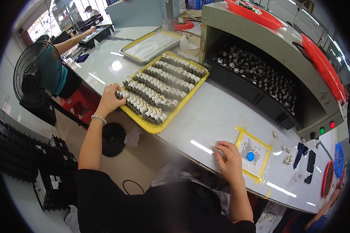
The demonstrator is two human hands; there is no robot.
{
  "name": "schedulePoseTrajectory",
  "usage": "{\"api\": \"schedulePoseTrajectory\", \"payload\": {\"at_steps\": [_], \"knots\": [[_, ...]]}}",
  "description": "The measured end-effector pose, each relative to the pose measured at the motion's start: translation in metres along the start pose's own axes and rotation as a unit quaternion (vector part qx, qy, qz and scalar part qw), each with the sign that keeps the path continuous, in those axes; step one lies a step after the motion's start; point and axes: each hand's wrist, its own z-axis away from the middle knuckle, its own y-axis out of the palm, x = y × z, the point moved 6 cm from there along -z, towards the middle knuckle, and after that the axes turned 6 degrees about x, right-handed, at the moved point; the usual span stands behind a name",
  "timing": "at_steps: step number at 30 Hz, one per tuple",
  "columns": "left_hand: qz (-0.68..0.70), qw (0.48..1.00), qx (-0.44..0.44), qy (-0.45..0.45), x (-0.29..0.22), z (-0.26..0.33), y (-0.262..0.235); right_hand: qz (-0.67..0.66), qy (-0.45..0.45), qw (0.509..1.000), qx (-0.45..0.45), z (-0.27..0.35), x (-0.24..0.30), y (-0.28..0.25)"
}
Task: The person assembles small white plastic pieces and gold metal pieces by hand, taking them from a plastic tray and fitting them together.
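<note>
My left hand [112, 97] is at the left corner of a yellow-rimmed tray [154, 128], its fingers closed about the end of the nearest dark strip [140, 105], which is set with small white and gold pieces. Several similar strips lie in rows behind it. Over the white table's front edge, my right hand [230, 158] has curved fingers, with the thumb apart and nothing visible in it. Just right of it, a white sheet [260, 167] framed in yellow tape bears small grey bits and a blue cap [250, 156].
A second tray [153, 45] with a white lining lies behind. An oven-like machine [256, 27] at right holds a black tray [256, 87] of white pieces. Red trays [256, 14] sit on top. A black fan [37, 70] stands left, near another person's arm [76, 40].
</note>
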Motion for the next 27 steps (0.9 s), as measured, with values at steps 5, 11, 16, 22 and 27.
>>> {"api": "schedulePoseTrajectory", "payload": {"at_steps": [5,11,16,22,27], "knots": [[0.026,0.999,0.032,0.017,-0.001,-0.001,0.006,-0.004,0.003,1.000,-0.002,0.000,-0.001,0.001],[0.071,0.997,0.023,0.016,0.013,0.002,0.015,-0.006,0.008,1.000,0.001,-0.002,0.000,0.000],[0.079,0.996,0.036,-0.005,0.013,-0.004,0.017,0.003,-0.012,1.000,-0.009,-0.002,0.000,-0.001],[0.189,0.980,0.043,-0.050,0.035,-0.013,0.023,0.001,-0.013,1.000,-0.008,-0.001,0.002,-0.001],[0.169,0.984,0.042,-0.044,0.033,-0.013,0.021,-0.013,0.006,1.000,0.003,0.001,0.000,0.000]]}}
